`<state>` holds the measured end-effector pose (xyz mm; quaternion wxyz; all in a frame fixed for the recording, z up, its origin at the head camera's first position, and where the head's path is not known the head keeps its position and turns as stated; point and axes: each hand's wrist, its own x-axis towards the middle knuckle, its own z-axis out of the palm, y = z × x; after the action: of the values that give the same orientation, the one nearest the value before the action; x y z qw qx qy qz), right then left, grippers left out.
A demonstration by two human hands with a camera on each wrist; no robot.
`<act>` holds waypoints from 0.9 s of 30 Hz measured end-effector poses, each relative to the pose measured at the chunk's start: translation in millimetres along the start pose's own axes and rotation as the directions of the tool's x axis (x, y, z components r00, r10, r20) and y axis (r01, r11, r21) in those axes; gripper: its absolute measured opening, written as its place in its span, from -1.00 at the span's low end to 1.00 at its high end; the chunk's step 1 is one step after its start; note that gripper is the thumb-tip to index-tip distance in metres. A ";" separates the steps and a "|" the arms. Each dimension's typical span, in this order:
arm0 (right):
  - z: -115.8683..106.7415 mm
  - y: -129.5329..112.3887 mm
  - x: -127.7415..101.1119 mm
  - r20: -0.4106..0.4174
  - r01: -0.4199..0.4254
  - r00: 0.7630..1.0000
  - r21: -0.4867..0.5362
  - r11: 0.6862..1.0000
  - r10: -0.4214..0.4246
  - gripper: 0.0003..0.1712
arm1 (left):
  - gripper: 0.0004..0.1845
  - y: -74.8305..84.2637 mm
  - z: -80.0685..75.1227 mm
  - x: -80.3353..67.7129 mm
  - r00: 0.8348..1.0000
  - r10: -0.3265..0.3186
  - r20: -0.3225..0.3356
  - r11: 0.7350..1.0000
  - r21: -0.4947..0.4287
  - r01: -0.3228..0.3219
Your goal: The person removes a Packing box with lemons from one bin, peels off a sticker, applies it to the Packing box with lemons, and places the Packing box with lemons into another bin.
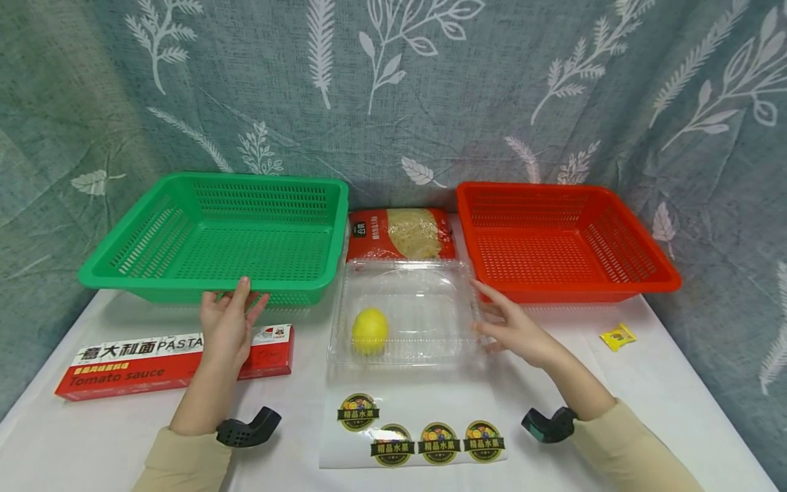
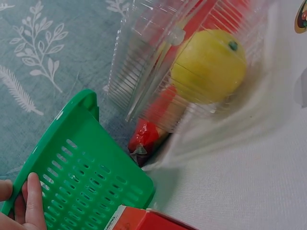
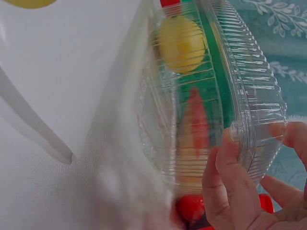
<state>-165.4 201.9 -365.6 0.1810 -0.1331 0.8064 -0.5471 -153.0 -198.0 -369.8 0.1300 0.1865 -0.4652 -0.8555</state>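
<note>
A closed clear plastic fruit box stands in the middle with a lemon inside it, at its left end. My right hand is at the box's right side; the right wrist view has its fingers gripping the seam and side of the clear box. On the left, my left hand holds the front rim of the green basket. The left wrist view shows the thumb and fingers on opposite sides of that rim.
A red pasta box lies in front of the green basket. Behind the clear box is a bag of pasta, and a red basket stands at right. A small yellow packet and a sticker sheet lie on the table.
</note>
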 end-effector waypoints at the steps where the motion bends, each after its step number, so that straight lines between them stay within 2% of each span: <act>1: -0.2 0.3 0.8 0.000 -0.001 1.000 -0.003 1.000 0.001 -0.17 | -0.54 0.1 0.1 -0.1 1.000 -0.001 0.000 1.000 -0.001 0.001; 20: 0.2 2.3 4.2 -0.001 -0.021 1.000 -0.031 0.999 0.021 -0.18 | -0.64 4.2 1.6 -1.0 0.999 -0.049 -0.001 0.999 -0.020 0.049; 27: -0.4 2.6 3.8 0.004 -0.034 0.999 -0.040 0.999 0.035 -0.17 | -0.61 4.6 -1.2 -0.1 0.998 -0.059 0.034 0.998 0.006 0.058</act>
<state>-169.1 201.6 -368.4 0.1896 -0.1239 0.8188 -0.5275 -152.2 -201.3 -366.5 0.0965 0.1858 -0.4639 -0.8608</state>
